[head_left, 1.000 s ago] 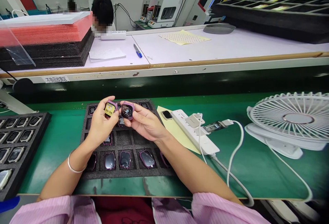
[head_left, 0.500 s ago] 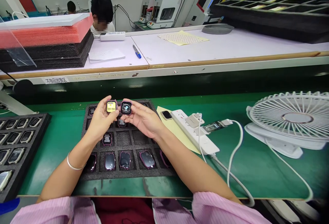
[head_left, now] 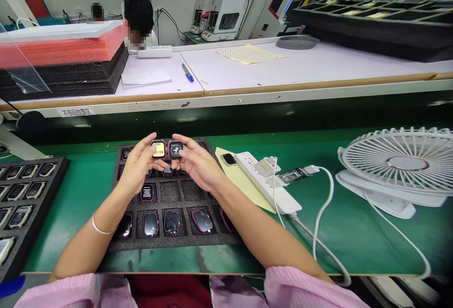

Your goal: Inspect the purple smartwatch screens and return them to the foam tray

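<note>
In my left hand [head_left: 139, 164] is a smartwatch with a yellow lit screen [head_left: 159, 150], gripped between thumb and fingers. My right hand [head_left: 198, 162] grips a second smartwatch with a dark dial face [head_left: 175, 150]. The two watches are side by side, screens facing me, thumbs at their screens. Below them lies a black foam tray [head_left: 169, 191] with square pockets. Purple-rimmed watches sit in several pockets, one with lit text [head_left: 146, 193], others with dark screens [head_left: 171, 221]. My hands and forearms hide parts of the tray.
To the left lies another foam tray [head_left: 42, 209] of watches. On the right are a yellow sheet [head_left: 244, 183] bearing a watch [head_left: 229, 159], a white power strip [head_left: 269, 185] with cables, and a white fan [head_left: 406, 162]. A raised shelf [head_left: 226, 81] runs behind; a person [head_left: 138, 20] sits beyond it.
Both watches have come closer together and moved slightly right. My left thumb has shifted up onto the yellow screen's edge, and my right thumb has come over the dark dial's edge.
</note>
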A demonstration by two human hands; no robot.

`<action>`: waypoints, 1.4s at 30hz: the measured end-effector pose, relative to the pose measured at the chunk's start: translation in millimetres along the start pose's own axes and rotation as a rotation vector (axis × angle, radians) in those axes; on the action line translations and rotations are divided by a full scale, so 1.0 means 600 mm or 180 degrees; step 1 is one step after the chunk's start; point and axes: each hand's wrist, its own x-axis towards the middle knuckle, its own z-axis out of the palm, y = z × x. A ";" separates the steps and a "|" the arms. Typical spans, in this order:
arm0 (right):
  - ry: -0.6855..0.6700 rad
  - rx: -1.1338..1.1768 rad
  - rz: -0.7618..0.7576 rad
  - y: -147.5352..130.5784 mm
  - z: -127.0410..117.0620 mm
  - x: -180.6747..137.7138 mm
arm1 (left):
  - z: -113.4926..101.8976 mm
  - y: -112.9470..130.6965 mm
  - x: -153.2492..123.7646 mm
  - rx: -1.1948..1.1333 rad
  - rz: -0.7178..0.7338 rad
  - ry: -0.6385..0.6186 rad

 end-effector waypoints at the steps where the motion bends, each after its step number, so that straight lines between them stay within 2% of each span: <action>1: -0.0018 -0.0041 -0.0030 -0.001 0.001 -0.001 | 0.000 0.000 0.000 0.0021 0.0045 -0.0020; 6: -0.0122 -0.0276 -0.0232 -0.001 0.002 -0.004 | 0.000 0.001 -0.004 0.0169 0.0241 -0.0114; 11: -0.0171 -0.0484 -0.0368 -0.002 0.005 -0.007 | 0.003 0.010 -0.007 0.0214 0.0215 -0.0130; 42: -0.0188 -0.0736 -0.0545 -0.005 0.010 -0.012 | 0.002 0.005 -0.008 0.0370 0.0414 -0.0263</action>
